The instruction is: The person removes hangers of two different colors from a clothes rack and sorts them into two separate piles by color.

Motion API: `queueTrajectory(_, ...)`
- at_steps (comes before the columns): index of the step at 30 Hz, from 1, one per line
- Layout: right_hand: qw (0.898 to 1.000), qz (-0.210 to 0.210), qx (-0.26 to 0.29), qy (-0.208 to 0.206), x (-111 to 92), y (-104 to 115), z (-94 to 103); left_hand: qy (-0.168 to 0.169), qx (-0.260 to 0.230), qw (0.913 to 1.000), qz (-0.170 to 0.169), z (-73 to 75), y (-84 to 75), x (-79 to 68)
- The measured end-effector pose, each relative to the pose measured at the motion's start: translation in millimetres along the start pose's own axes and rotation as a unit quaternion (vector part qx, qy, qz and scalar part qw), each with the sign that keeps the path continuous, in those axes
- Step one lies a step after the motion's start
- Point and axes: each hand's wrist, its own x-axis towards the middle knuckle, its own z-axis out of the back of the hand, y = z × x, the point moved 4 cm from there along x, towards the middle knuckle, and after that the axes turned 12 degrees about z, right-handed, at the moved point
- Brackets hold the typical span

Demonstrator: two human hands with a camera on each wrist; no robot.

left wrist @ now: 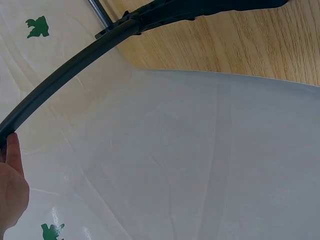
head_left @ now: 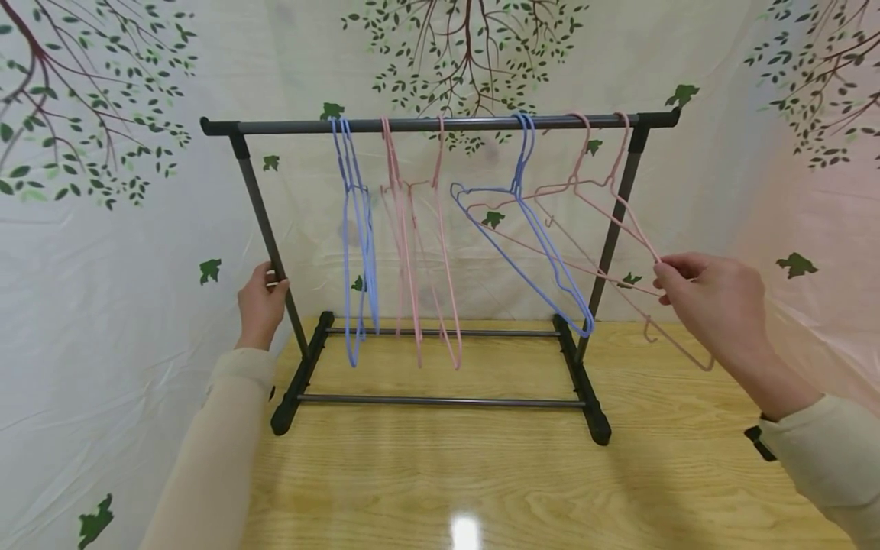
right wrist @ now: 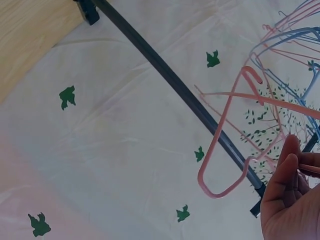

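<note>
At the far right of the garment rack [head_left: 440, 126], my right hand [head_left: 715, 321] pinches the end of a pink hanger [head_left: 638, 226] between thumb and fingers. The hook of that hanger is still over the top bar, and a second pink hanger [head_left: 583, 149] hangs just left of it. In the right wrist view the fingertips meet on a pink hanger arm [right wrist: 311, 169]. My left hand [head_left: 263, 309] holds the rack's left post [head_left: 260, 210], thumb in front. Only part of the left hand [left wrist: 12, 190] shows in the left wrist view, against the post [left wrist: 65, 70].
Blue hangers [head_left: 372, 267] hang left of centre, with pink hangers [head_left: 410, 294] beside them. More blue hangers [head_left: 525, 153] hang turned and overlap the right-hand pink ones. The rack's black feet [head_left: 596, 420] stand on a wood-grain surface [head_left: 426, 473] before a leaf-patterned sheet [head_left: 296, 61].
</note>
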Motion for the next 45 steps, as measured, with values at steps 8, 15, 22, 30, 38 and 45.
queueTrajectory(8,0.999,0.044,-0.003,-0.029,2.9,-4.3,2.1,-0.001,-0.001,1.0,0.005,-0.6,0.5,-0.1)
queueTrajectory(15,0.994,0.072,-0.008,-0.078,3.9,-9.5,10.5,-0.009,-0.008,0.9999,-0.007,-0.5,0.6,0.6)
queueTrajectory(22,0.986,0.104,-0.01,-0.127,2.1,-16.8,21.2,0.0,-0.011,0.9999,0.001,0.5,2.4,0.4)
queueTrajectory(30,0.982,0.131,-0.015,-0.137,-7.6,-33.5,29.5,0.008,-0.009,0.9999,0.004,0.5,2.9,2.1)
queueTrajectory(38,0.978,0.162,-0.014,-0.129,-21.4,-54.2,27.3,0.002,-0.007,0.9999,-0.008,0.0,1.6,1.0)
queueTrajectory(45,0.972,0.182,0.007,-0.151,-40.4,-71.7,18.5,-0.009,-0.005,0.9998,-0.016,0.4,0.2,-0.2)
